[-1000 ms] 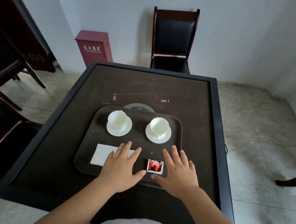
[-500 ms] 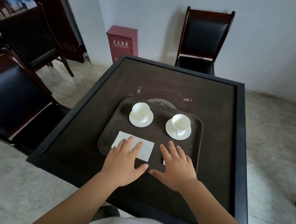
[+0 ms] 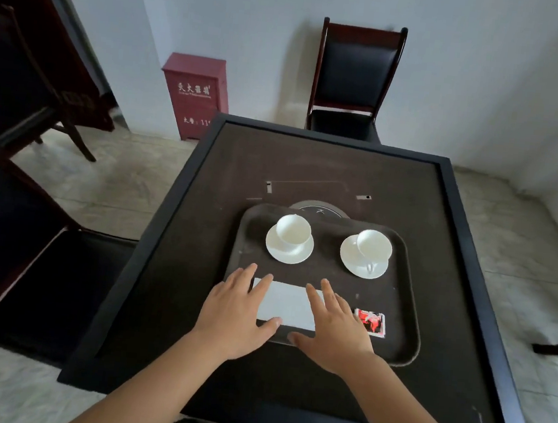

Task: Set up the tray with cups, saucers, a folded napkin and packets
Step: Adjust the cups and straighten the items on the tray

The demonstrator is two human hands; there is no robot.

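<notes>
Since half a second ago, your right hand has slid left off the red packet, which now shows again, and its fingers lie over the right end of the folded napkin; your left hand has stayed at the napkin's left end.

You stand at a dark square table with a raised black frame, on a pale tiled floor against a white wall. To the far left a dark chair sits by a doorway, and a black-seated chair stands just beside the table's left edge. A red cabinet with white characters stands against the wall, and another chair faces you at the far side.

On the table lies the dark tray with rounded corners. At its far part the left cup sits on its saucer, and the right cup on its saucer. The white napkin lies flat at the near part, and the packet is just beside it to the right.

Both your hands are flat with fingers spread, gripping nothing.
</notes>
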